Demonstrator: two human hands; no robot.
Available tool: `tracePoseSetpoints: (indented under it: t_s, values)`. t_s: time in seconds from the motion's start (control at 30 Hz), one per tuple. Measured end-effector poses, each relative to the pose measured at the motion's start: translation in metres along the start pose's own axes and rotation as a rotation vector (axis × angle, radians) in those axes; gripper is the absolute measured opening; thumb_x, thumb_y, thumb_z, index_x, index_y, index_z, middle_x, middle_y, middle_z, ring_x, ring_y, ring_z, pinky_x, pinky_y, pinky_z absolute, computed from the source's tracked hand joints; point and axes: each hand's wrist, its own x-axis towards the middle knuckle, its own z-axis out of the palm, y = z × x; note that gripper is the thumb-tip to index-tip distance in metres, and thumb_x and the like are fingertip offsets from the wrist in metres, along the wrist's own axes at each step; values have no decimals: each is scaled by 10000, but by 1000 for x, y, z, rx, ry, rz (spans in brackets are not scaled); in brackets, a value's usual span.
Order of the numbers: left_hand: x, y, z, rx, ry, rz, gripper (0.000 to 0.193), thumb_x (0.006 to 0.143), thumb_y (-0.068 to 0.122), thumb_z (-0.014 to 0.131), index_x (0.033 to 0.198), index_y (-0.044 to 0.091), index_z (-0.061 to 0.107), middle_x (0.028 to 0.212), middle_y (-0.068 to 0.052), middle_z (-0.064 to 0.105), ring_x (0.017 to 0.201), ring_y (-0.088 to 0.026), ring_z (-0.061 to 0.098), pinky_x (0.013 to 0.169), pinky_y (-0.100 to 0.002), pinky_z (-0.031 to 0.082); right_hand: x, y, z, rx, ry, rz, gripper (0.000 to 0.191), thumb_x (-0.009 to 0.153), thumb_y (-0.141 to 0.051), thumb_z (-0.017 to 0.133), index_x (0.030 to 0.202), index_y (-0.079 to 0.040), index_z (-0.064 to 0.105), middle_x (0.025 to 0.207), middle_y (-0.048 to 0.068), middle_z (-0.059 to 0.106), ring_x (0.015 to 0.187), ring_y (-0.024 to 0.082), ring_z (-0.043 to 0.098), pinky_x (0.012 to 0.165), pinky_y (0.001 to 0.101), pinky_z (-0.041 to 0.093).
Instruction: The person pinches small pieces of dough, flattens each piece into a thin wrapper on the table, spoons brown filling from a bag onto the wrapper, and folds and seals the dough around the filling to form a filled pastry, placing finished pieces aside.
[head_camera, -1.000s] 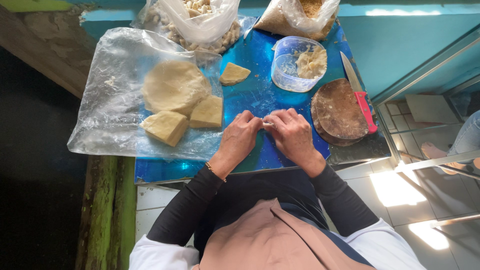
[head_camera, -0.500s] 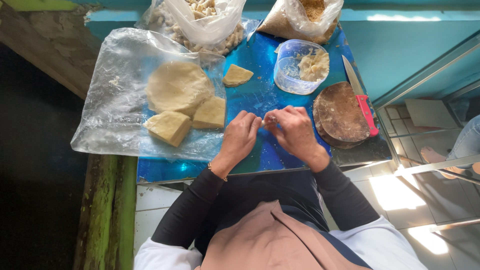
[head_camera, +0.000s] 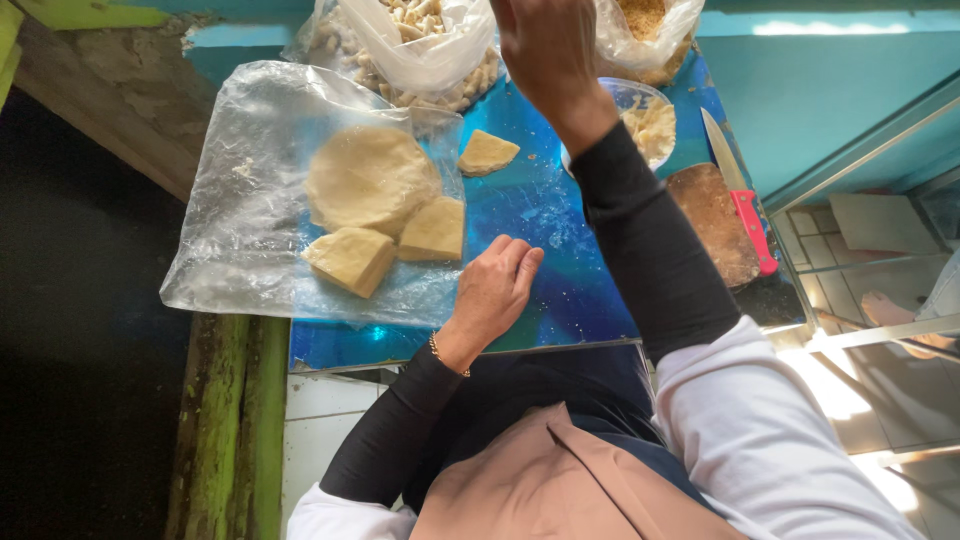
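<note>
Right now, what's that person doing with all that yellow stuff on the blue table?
A person is working dough at a blue table. The left hand rests on the table beside a clear plastic sheet that holds a round dough and two cut chunks. The right hand is raised toward the bags of small pieces at the back. A red-handled knife lies by a round board.

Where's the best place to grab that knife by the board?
Take the knife by its red handle, coming from the near right edge. It lies flat beside the round wooden board with the blade pointing away, so the handle end is nearest and safest.
</note>
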Motion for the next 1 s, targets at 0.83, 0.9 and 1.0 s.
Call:
tracePoseSetpoints:
  t_s: [0.83, 0.9, 1.0]
  values:
    - [19, -2, -10, 303, 56, 229, 192, 958, 213, 676, 837, 67, 640, 850, -119, 618, 854, -330, 651, 698, -456, 507, -99, 8, 47, 266, -802, 434, 183, 812, -351, 775, 929, -219, 823, 1049, 18, 713, 954, 286, 697, 818, 416, 535]
    - [36, -15, -9, 533, -34, 146, 147, 955, 197, 649, 955, 51, 660, 960, -124, 650, 1007, -327, 642, 826, -475, 498, -99, 11, 49, 271, -816, 427, 196, 826, -365, 770, 946, -219, 824, 1066, 23, 712, 955, 298, 692, 819, 418, 534]
    - [65, -41, -1, 870, -21, 111, 359, 863, 192, 609, 1174, 16, 641, 1221, -141, 642, 1180, -325, 585, 981, -563, 408, -98, 11, 50, 253, -834, 387, 213, 810, -358, 761, 948, -211, 831, 1069, 40, 712, 967, 310, 691, 825, 425, 534]
